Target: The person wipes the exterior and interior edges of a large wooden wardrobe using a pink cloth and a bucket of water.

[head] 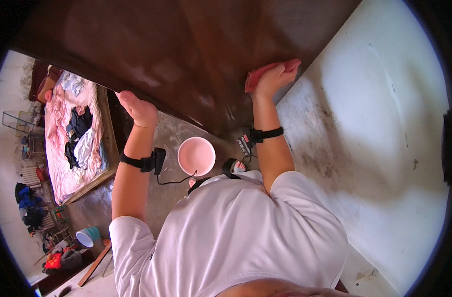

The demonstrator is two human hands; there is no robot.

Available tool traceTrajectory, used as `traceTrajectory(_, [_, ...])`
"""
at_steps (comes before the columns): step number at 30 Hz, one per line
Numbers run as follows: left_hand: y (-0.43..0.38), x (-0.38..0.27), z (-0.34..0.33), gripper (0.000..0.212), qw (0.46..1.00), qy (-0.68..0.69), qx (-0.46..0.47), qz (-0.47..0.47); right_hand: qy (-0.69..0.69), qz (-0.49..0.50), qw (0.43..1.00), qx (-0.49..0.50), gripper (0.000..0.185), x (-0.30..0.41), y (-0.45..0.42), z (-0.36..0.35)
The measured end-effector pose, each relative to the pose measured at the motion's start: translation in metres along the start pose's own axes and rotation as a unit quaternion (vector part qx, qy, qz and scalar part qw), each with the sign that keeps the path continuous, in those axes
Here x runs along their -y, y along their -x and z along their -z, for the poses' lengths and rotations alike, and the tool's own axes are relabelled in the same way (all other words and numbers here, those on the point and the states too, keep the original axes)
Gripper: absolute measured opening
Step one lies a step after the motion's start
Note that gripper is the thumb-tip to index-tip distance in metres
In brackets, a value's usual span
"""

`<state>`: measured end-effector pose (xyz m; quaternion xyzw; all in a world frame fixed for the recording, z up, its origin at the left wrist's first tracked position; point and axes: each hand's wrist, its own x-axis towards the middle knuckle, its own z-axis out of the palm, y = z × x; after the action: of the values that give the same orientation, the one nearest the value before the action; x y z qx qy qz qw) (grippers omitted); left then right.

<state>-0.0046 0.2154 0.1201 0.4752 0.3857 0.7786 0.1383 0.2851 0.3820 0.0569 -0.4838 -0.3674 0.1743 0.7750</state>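
A large dark brown panel with a glossy, wood-like surface point(166, 55) stands before me, probably the side or door of a cabinet. My right hand point(272, 80) presses a folded red cloth point(255, 77) against it, near its right side by the wall. At the panel's left edge is my left hand point(138, 107), seen from the wrist side. Most of its fingers are hidden, so its grip on the edge cannot be made out. Below, between my arms, a round pink basin point(196, 157) sits on the floor by my feet.
A stained white wall point(359, 122) rises close on the right. To the left is a wooden-framed bed with pink bedding point(57, 148) and piled clothes point(79, 124). A blue bucket point(88, 237) lies tilted near a wooden plank point(94, 264). A cable point(176, 182) hangs from my left wrist strap.
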Motion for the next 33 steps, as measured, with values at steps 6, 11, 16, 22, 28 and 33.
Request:
traceTrajectory(6, [0.005, 0.002, 0.008, 0.094, 0.998, -0.028, -0.023, 0.044, -0.003, 0.213, 0.977, 0.033, 0.058, 0.092, -0.013, -0.033])
traceTrajectory(11, [0.001, -0.003, 0.005, 0.096, 0.999, -0.051, 0.010, 0.014, 0.042, 0.170, 0.984, 0.010, 0.055, -0.008, 0.022, -0.005])
traceTrajectory(16, [-0.007, -0.008, -0.013, 0.091, 0.999, -0.032, 0.016, -0.025, -0.038, -0.144, 0.987, 0.051, 0.055, -0.046, 0.016, 0.014])
traceTrajectory(22, [-0.003, 0.000, -0.005, 0.088, 0.997, -0.065, 0.005, -0.030, -0.023, 0.193, 0.981, 0.007, 0.052, 0.126, -0.019, -0.041])
traceTrajectory(28, [-0.007, -0.008, -0.010, 0.087, 0.997, -0.058, 0.019, -0.039, 0.023, 0.242, 0.970, -0.012, 0.049, 0.044, 0.024, -0.022])
traceTrajectory(33, [-0.009, -0.003, -0.010, 0.090, 0.997, -0.052, 0.046, -0.046, 0.027, -0.147, 0.985, -0.081, 0.047, -0.023, 0.085, -0.002])
